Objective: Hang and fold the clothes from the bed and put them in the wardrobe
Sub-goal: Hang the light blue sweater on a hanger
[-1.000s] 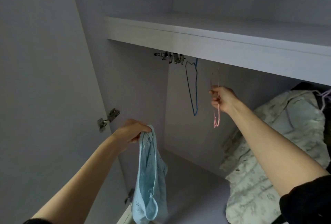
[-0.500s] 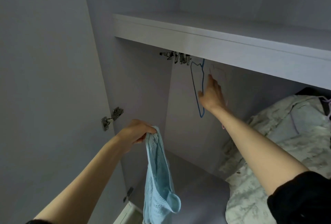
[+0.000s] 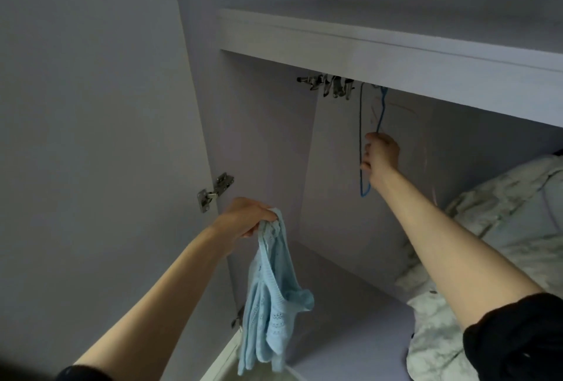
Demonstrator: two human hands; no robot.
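A light blue knit garment [image 3: 271,298] dangles from my left hand [image 3: 246,217], which grips its top edge in front of the open wardrobe. Deeper inside, my right hand [image 3: 380,156] is curled round a thin blue wire hanger [image 3: 361,143] that hangs below the wardrobe shelf [image 3: 396,57]. The hanger's hook is hidden behind the shelf's front edge. A pale floral garment [image 3: 502,222] hangs at the right side of the wardrobe.
The open wardrobe door [image 3: 91,137] stands at the left, with a metal hinge [image 3: 214,188] on its edge. Several metal clips [image 3: 329,85] hang under the shelf. The wardrobe floor [image 3: 350,335] lies below my arms.
My right hand let go of the pink hanger, moved left and took hold of the blue hanger. The left hand kept holding the blue garment. The view shifted slightly.
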